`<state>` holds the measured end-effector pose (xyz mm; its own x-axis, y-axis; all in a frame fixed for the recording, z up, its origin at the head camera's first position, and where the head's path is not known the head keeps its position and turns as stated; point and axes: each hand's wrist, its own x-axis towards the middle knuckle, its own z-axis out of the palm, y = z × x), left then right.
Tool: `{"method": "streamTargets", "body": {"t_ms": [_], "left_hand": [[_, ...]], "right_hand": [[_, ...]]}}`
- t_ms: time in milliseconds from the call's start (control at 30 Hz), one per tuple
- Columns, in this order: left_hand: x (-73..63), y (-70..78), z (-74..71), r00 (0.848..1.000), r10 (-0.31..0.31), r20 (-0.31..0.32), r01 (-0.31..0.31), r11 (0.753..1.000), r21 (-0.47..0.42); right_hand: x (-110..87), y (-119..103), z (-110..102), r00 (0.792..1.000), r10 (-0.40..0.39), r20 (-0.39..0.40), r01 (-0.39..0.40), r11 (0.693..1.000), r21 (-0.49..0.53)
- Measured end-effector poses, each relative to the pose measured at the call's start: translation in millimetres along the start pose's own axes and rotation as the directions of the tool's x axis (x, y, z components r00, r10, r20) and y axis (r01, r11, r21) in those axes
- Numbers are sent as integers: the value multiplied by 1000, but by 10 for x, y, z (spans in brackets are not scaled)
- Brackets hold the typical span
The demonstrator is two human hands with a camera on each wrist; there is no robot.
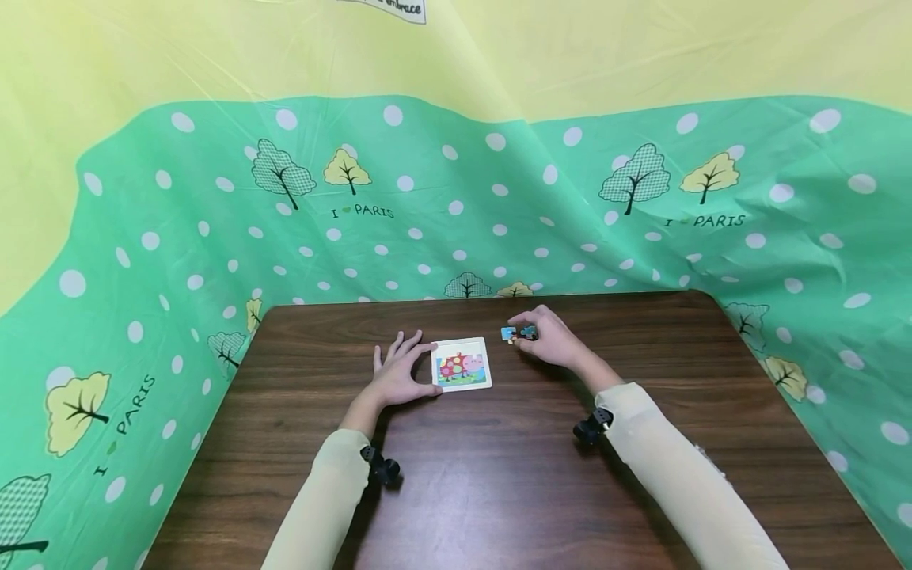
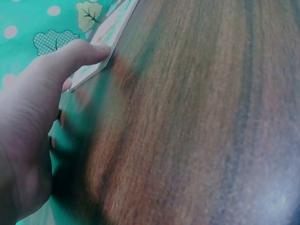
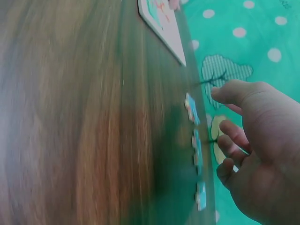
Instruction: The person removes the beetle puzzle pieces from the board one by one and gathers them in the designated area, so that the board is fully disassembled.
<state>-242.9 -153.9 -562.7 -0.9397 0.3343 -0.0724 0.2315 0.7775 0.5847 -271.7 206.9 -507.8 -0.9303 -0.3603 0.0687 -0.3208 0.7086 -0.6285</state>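
Observation:
A white-framed jigsaw puzzle tray (image 1: 459, 343) lies on the table, with a pink and red cartoon picture partly filling it. My left hand (image 1: 400, 378) holds its left side between thumb and index finger, the other fingers spread. To the right of the tray, my right hand (image 1: 552, 339) is over several loose blue puzzle pieces (image 1: 508, 334). In the right wrist view, the pieces (image 3: 197, 152) lie in a row on the table, and the thumb and fingers stand apart from them, with nothing seen between. In the head view, the fingers partly cover the pieces.
The dark wooden table (image 1: 456, 491) runs back to a green and yellow printed cloth (image 1: 427, 174) hanging behind it and at both sides. A small black camera (image 1: 385, 470) sits on the left wrist, another camera (image 1: 593, 427) on the right.

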Motion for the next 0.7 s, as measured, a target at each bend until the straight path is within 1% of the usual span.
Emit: {"method": "streamTargets", "body": {"t_ms": [200,367,467,500,600,700], "left_hand": [[-22,1,-13,1000,1,0,-1,1000,26],[-16,-13,-6,1000,3,0,-3,1000,29],[-14,-4,-9,1000,1,2,-1,1000,26],[-14,0,-9,1000,0,3,0,1000,27],[-11,7,-9,1000,-2,7,2,1000,28],[-6,6,-7,1000,-4,11,3,999,32]], "right_hand": [[50,-138,109,999,-24,26,24,1000,15],[77,-253,200,999,-41,35,40,999,23],[89,-308,247,997,-69,42,68,997,42],[130,-216,305,993,-109,39,107,993,56],[151,-272,348,990,-136,44,134,990,54],[177,-341,383,988,-141,62,138,989,51]]}}
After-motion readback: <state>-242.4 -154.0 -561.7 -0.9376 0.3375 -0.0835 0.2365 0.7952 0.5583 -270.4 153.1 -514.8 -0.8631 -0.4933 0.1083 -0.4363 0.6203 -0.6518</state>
